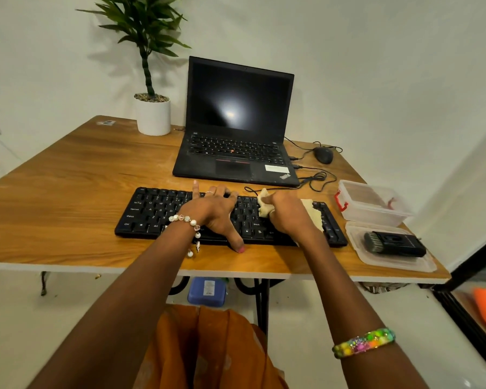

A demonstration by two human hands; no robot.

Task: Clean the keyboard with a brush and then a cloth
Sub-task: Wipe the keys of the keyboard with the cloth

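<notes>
A black keyboard (152, 213) lies across the wooden table (68, 175) near its front edge. My left hand (216, 211) lies over the keyboard's middle, fingers spread to its far edge and thumb over its near edge. My right hand (285, 211) grips a bunched beige cloth (265, 204) against the keys on the right half. A black brush (393, 244) lies in a clear plastic lid (421, 262) at the right front corner.
An open black laptop (236, 153) stands behind the keyboard, with a mouse (323, 154) and loose cables to its right. A clear plastic box (373, 203) sits right of the keyboard. A potted plant (153, 113) stands at the back.
</notes>
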